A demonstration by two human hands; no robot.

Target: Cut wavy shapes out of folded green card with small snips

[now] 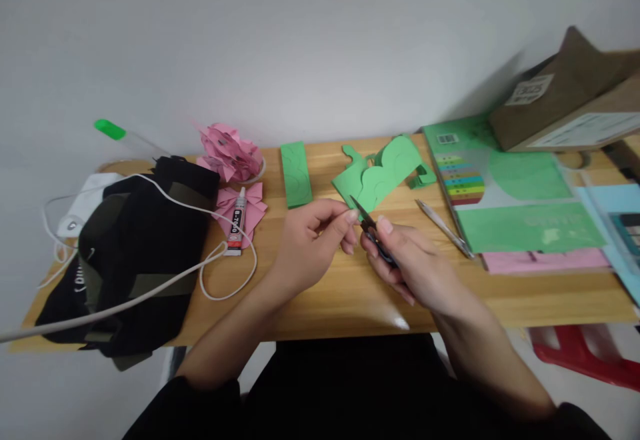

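A green sheet of paper (367,187) with scalloped curves cut along one side is pinched at its near corner by my left hand (315,240), the thumb and forefinger closed on it. My right hand (417,263) grips a small pair of dark scissors (371,228). Their pointed blades lie against the paper's lower edge, right beside my left fingertips. To the left, a separate green paper rectangle (296,175) with curved lines on it lies flat. Curled green offcuts (423,177) sit behind and to the right of the sheet.
A silver pen (445,229) lies near a green paper pad (530,213); a brown cardboard box (565,103) stands behind it. Leftward are a pink paper flower (230,151), a glue tube (237,223), a white cable (160,287) and a black bag (145,240). The wall borders the table's back.
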